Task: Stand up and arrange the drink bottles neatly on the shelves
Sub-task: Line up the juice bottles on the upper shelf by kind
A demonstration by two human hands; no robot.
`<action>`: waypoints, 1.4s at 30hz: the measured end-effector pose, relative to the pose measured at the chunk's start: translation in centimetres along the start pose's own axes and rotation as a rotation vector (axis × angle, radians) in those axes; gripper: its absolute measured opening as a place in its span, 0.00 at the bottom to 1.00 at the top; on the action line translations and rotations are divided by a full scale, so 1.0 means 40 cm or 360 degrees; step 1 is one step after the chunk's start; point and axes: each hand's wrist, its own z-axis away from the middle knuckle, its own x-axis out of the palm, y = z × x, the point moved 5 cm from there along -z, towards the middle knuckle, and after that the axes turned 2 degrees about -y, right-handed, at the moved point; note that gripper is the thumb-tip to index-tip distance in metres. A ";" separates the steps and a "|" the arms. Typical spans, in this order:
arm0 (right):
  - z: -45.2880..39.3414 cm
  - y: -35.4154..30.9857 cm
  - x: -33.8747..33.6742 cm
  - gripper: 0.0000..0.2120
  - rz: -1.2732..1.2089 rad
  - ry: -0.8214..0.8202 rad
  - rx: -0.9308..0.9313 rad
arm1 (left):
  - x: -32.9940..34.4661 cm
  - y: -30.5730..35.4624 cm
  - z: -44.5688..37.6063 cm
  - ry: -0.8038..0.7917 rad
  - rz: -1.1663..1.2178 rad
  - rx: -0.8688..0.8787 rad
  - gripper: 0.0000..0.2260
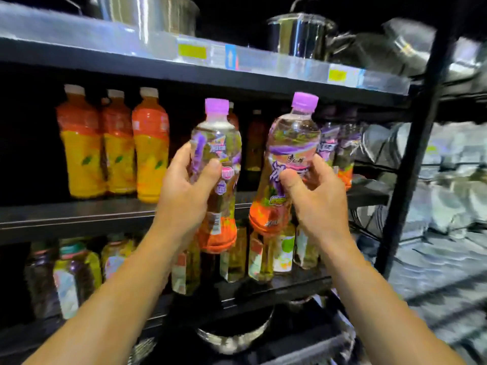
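Observation:
My left hand [185, 191] grips a purple-capped drink bottle [218, 138] upright in front of the middle shelf [79, 209]. My right hand [313, 196] holds a second purple-capped bottle [292, 138], tilted slightly to the right, beside the first. Both bottles hang in the air in front of the shelf's front edge. Two more purple-label bottles [340, 146] stand on the middle shelf behind my right hand. Three orange-and-yellow bottles [116, 143] stand in a row at the shelf's left.
The lower shelf [276, 285] carries several green and mixed-label bottles [261, 256]. Steel pots [297, 35] sit on the top shelf. A black upright post [416, 143] stands at the right, with wrapped goods beyond it. A metal bowl [234, 335] lies below.

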 end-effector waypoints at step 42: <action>-0.457 0.613 -0.404 0.29 0.0343 0.0278 0.0360 | 0.432 -0.356 -0.333 0.0259 -0.0832 -0.0033 0.32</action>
